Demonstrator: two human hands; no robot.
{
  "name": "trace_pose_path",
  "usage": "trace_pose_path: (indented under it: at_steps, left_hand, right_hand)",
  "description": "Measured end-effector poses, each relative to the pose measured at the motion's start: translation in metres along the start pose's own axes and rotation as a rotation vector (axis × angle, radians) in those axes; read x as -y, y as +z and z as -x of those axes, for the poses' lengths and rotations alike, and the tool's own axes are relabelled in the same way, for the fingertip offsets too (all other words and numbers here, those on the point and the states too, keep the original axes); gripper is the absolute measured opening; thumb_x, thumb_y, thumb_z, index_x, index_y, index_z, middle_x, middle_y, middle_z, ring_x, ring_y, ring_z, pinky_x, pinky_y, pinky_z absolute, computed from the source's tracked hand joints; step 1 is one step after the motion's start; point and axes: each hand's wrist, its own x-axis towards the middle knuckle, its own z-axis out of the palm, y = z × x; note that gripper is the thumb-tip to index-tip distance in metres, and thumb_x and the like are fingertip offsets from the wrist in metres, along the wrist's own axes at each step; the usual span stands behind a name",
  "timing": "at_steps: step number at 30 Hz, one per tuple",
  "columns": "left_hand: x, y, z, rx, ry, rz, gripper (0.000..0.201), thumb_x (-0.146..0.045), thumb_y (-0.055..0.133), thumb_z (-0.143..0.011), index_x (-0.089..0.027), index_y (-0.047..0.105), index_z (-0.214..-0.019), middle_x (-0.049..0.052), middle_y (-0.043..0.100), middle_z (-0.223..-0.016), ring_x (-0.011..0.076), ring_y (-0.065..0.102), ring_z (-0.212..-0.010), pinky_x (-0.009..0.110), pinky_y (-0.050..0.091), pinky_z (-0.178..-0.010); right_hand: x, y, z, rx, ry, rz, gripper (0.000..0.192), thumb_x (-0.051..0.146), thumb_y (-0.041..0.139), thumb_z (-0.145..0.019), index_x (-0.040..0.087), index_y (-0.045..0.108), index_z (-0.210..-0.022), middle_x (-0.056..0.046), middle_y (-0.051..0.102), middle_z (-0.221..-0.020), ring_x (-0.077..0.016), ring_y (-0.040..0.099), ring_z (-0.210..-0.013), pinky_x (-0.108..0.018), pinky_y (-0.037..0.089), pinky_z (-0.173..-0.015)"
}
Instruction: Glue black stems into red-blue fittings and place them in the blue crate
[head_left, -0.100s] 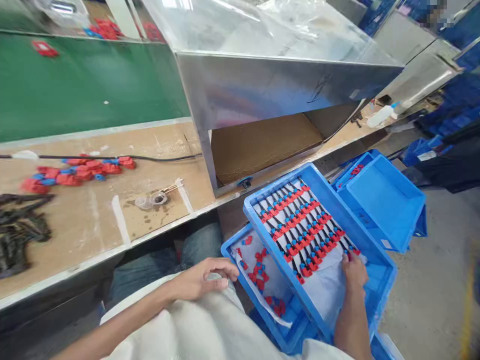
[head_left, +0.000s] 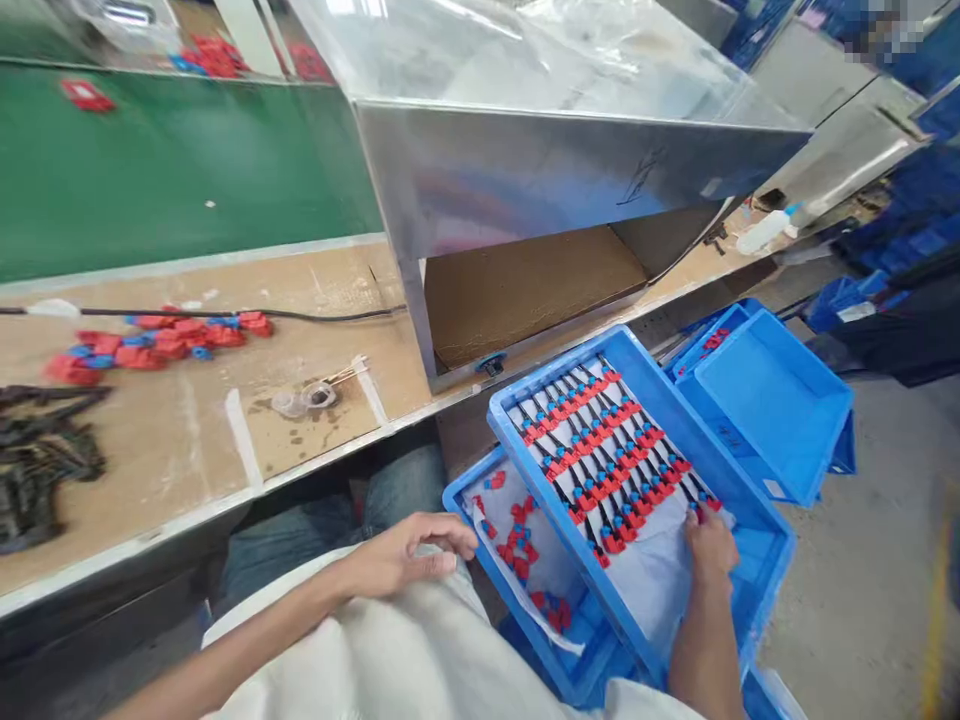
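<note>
My right hand (head_left: 711, 552) is inside the upper blue crate (head_left: 757, 590), its fingertips closed on a red-and-blue plastic part with a black stem (head_left: 703, 500) at the right end of the nearest row. Several rows of the same parts (head_left: 600, 435) lie side by side on a white liner (head_left: 654, 590) there. My left hand (head_left: 424, 550) hovers before my body, fingers loosely bent and thumb apart, holding nothing. Just right of it, a lower blue crate (head_left: 517, 610), partly covered by the upper one, holds loose red and blue pieces (head_left: 519, 545).
Left on the bench (head_left: 195, 440) are a heap of red and blue pieces (head_left: 161, 340), black parts (head_left: 45, 460) and a small dish with swabs (head_left: 319, 395). A metal hood (head_left: 555, 180) stands behind the crates. More blue crates (head_left: 780, 400) are stacked on the right.
</note>
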Motion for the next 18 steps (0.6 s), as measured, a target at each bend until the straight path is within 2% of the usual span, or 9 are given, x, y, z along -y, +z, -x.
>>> trace_pose_path:
  at_steps: [5, 12, 15, 18]
  left_hand:
    - [0.004, -0.001, 0.001, -0.002, -0.039, 0.035, 0.059, -0.067, 0.061, -0.085, -0.017, 0.07, -0.114, 0.011, 0.072, -0.11, 0.0245, 0.067, -0.102, 0.032, 0.049, -0.089]
    - [0.004, -0.001, 0.001, 0.003, -0.052, 0.047, 0.058, -0.066, 0.062, -0.085, -0.016, 0.069, -0.115, 0.012, 0.073, -0.11, 0.0245, 0.067, -0.102, 0.031, 0.05, -0.086]
    - [0.004, -0.002, 0.002, -0.01, -0.043, 0.047, 0.058, -0.065, 0.062, -0.085, -0.016, 0.07, -0.115, 0.012, 0.073, -0.109, 0.0247, 0.067, -0.102, 0.032, 0.049, -0.087]
    - [0.005, -0.003, 0.004, -0.023, -0.034, 0.053, 0.057, -0.064, 0.063, -0.085, -0.016, 0.07, -0.115, 0.012, 0.073, -0.109, 0.0249, 0.067, -0.102, 0.032, 0.049, -0.088]
  right_hand:
    - [0.003, -0.006, 0.004, 0.02, 0.034, -0.089, 0.051, 0.036, 0.034, -0.099, 0.02, 0.056, -0.142, -0.019, 0.062, -0.123, -0.0328, 0.062, -0.11, -0.044, 0.049, -0.09]
    - [0.011, -0.018, 0.008, 0.01, 0.034, -0.139, 0.05, 0.033, 0.037, -0.098, 0.019, 0.057, -0.141, -0.021, 0.061, -0.125, -0.0333, 0.063, -0.108, -0.045, 0.05, -0.09]
    - [0.012, -0.025, 0.016, -0.022, 0.03, -0.135, 0.049, 0.027, 0.043, -0.093, 0.02, 0.061, -0.138, -0.02, 0.064, -0.12, -0.0319, 0.065, -0.102, -0.043, 0.051, -0.085]
    - [0.016, -0.034, 0.033, -0.099, -0.003, -0.126, 0.044, 0.021, 0.048, -0.087, 0.019, 0.07, -0.125, -0.019, 0.068, -0.109, -0.0293, 0.067, -0.089, -0.041, 0.052, -0.077]
